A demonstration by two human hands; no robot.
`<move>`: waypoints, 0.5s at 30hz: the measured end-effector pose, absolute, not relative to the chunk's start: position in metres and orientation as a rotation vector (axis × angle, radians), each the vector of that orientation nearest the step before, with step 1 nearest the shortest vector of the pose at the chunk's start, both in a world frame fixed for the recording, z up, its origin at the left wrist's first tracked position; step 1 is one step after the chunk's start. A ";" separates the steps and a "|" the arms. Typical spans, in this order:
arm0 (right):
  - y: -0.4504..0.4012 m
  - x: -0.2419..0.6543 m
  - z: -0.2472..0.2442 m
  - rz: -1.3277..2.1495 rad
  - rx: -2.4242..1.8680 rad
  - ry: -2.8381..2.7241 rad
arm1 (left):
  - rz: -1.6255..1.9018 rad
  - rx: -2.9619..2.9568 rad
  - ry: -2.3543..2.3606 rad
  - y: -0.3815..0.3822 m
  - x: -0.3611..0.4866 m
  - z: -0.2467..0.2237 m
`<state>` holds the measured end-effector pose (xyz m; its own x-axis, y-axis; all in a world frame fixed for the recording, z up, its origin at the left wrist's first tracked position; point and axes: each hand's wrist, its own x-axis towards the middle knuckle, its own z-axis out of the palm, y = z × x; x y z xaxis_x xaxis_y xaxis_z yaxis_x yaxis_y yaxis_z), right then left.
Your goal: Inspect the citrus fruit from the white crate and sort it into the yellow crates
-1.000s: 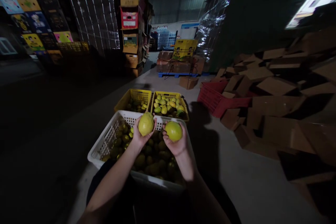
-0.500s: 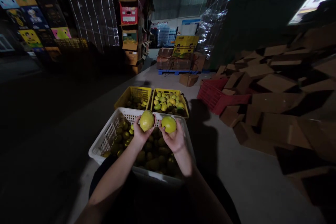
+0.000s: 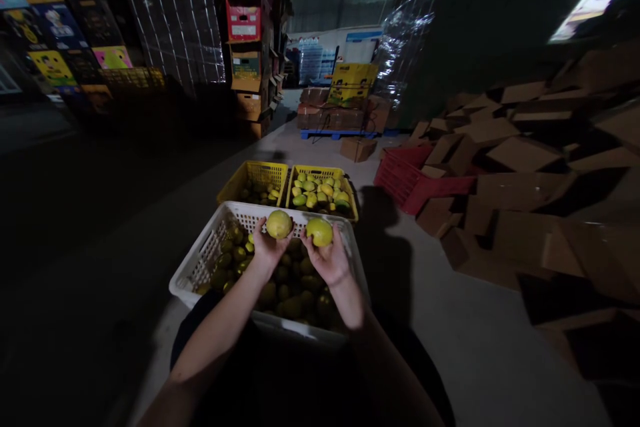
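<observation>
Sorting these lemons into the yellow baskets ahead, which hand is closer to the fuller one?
Probably the right hand: its lemon sits just before the fuller yellow basket; the left hand faces the other.

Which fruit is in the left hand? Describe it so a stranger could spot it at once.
Start at the white crate of fruit nearest the camera. Two hands are raised over its far rim; the left hand holds a round yellow fruit. It is paler and duller than the greener fruit in the right hand.

Ahead: we meet two yellow crates [image 3: 287,191], touching.
Right: red crate [image 3: 415,183], cardboard heap [image 3: 525,167].
Left: bare floor [image 3: 125,213].
</observation>
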<state>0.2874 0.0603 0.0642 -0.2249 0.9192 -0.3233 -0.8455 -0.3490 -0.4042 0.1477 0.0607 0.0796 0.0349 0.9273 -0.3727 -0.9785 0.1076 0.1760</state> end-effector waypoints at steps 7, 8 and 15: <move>0.061 0.287 0.061 1.807 -0.648 -0.216 | 1.483 -0.132 0.452 0.059 0.149 0.082; 0.061 0.288 0.061 1.808 -0.647 -0.211 | 1.486 -0.135 0.455 0.059 0.149 0.082; 0.060 0.285 0.066 1.694 -0.668 -0.334 | 1.486 -0.043 0.426 0.056 0.149 0.081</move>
